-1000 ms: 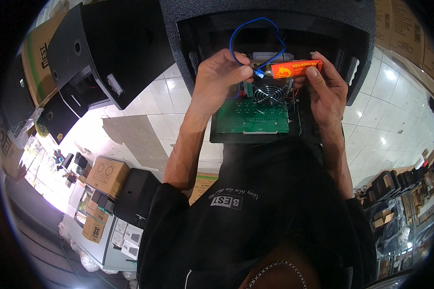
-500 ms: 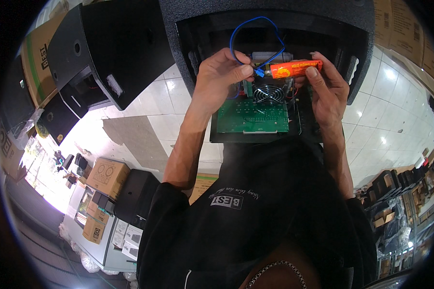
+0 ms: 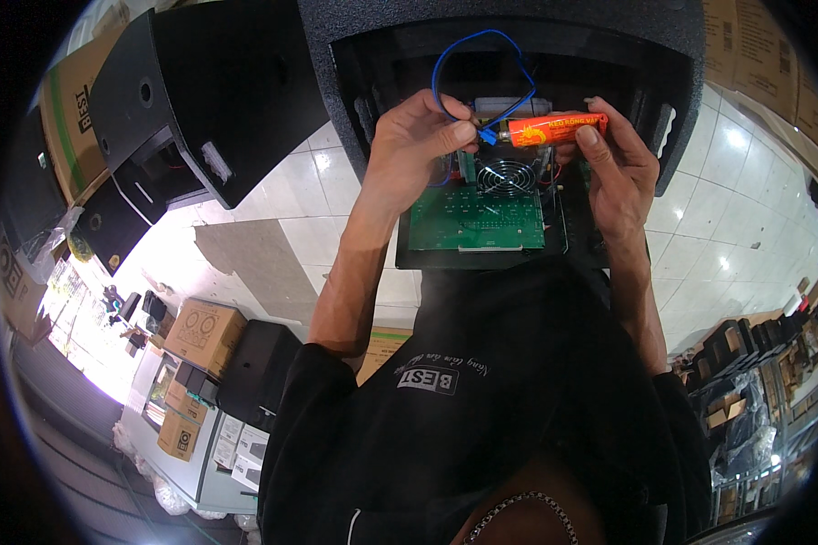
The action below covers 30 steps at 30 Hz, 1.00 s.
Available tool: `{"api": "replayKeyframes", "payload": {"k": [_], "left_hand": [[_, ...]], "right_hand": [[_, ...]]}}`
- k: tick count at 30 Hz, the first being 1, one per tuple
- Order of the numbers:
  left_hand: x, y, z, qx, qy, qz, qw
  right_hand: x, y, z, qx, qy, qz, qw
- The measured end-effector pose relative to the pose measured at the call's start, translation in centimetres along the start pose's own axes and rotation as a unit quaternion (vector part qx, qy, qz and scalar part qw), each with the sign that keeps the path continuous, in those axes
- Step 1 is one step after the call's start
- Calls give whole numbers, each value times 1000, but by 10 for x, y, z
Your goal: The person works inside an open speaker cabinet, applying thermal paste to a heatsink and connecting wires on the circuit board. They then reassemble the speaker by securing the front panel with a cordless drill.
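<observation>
My left hand (image 3: 424, 136) is closed in a pinch on the blue connector (image 3: 489, 136) at the end of a looped blue cable (image 3: 492, 34). In my right hand (image 3: 619, 168) is a red-orange glue tube (image 3: 547, 130), held level between thumb and fingers. Its nozzle end meets the blue connector, though I cannot tell whether any glue is coming out. Just below both hands lie a round metal fan grille (image 3: 507, 178) and a green circuit board (image 3: 477, 220). These sit at the open front of a large black speaker cabinet (image 3: 509, 20).
Another black cabinet (image 3: 227, 91) stands at the left, beside a cardboard box (image 3: 80, 100). A grey sheet (image 3: 254, 268) lies on the white tiled floor (image 3: 718, 204). At the lower left, a table (image 3: 177, 468) carries boxes and a black case (image 3: 256, 372).
The glue tube has turned slightly about its length in my right hand, so a different part of its print faces up. Both hands stay almost where they were.
</observation>
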<state>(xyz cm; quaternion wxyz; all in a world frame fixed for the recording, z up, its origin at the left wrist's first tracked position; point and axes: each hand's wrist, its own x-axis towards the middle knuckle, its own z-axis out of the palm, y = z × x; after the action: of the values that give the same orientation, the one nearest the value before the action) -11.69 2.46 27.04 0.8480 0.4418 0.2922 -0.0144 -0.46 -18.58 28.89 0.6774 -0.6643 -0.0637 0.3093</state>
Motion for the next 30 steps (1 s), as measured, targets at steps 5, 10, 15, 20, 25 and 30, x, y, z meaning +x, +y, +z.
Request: {"api": "replayKeyframes", "payload": {"k": [5,10,15,20,25,30], "left_hand": [[0,0,0,-19,-3,4,1000],[0,-3,-2,-27,-4,3,1000],[0,-4,-7,-40,-18,-7,999],[-1,-1,-15,-44,-32,-21,998],[0,1,-22,-58,-38,-32,997],[2,2,-28,-55,-53,-37,996]], "right_hand": [[0,1,-1,-12,-1,-6,1000],[1,6,4,1,14,-11,1000],[0,8,6,29,25,24,999],[2,9,5,39,23,57,997],[4,6,6,33,-25,73,996],[7,3,6,139,-45,104,984]]}}
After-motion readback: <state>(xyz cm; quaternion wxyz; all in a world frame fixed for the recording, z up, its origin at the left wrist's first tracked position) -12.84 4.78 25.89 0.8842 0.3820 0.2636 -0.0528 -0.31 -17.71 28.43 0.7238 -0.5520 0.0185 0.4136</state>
